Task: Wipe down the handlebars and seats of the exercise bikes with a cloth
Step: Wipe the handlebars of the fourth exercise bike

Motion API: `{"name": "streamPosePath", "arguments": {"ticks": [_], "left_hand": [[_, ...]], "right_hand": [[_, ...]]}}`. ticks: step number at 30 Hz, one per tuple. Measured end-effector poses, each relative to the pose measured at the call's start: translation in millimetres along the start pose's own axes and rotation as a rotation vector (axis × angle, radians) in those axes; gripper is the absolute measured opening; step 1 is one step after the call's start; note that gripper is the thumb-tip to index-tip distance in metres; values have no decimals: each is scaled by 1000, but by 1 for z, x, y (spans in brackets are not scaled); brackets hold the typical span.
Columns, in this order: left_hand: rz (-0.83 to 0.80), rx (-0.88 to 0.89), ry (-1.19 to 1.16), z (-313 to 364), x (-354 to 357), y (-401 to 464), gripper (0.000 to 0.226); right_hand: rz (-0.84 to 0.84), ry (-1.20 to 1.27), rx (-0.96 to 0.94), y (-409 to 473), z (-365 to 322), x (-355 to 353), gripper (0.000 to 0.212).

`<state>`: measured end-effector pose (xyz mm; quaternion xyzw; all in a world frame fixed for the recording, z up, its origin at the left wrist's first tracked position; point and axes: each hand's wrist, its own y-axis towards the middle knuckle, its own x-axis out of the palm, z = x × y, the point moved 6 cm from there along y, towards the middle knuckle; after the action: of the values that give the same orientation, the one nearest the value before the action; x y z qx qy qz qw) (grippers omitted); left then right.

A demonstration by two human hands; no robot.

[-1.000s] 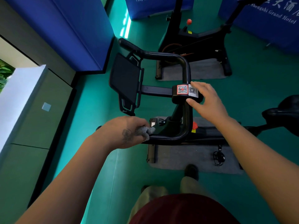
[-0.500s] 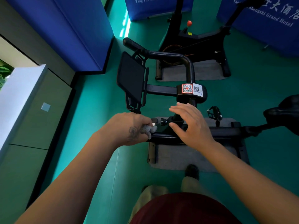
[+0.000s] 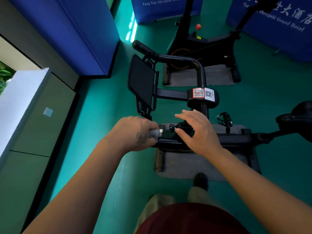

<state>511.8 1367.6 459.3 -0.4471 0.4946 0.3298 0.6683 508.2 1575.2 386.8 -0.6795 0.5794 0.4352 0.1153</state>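
A black exercise bike stands sideways right below me. Its looped handlebar (image 3: 194,63) runs from a far grip down to a near bar. My left hand (image 3: 133,132) is closed around a grey cloth (image 3: 154,133) on the near end of that handlebar. My right hand (image 3: 196,130) hovers with fingers spread just over the near bar, beside the stem, holding nothing. The bike's black seat (image 3: 298,120) sits at the right edge. A black tablet holder (image 3: 141,85) is mounted left of the stem, which carries QR stickers (image 3: 202,93).
A second black bike (image 3: 207,46) stands beyond on a grey mat. Blue banners (image 3: 278,21) line the back and a blue panel (image 3: 72,32) the left. A grey cabinet (image 3: 33,125) runs along the left wall. My legs and shoe (image 3: 200,180) touch the near mat (image 3: 185,164).
My right hand left the stem clamp by the QR stickers and came down toward the near bar, close to my left hand. The left hand stayed gripping the cloth there.
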Motion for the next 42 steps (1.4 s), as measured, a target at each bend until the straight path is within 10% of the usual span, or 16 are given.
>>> {"name": "streamPosePath", "arguments": {"ticks": [42], "left_hand": [[-24,-155,-885,-70,-15,-45,28]], "right_hand": [[-20,-29,-3,-2,-11,1,45]]}}
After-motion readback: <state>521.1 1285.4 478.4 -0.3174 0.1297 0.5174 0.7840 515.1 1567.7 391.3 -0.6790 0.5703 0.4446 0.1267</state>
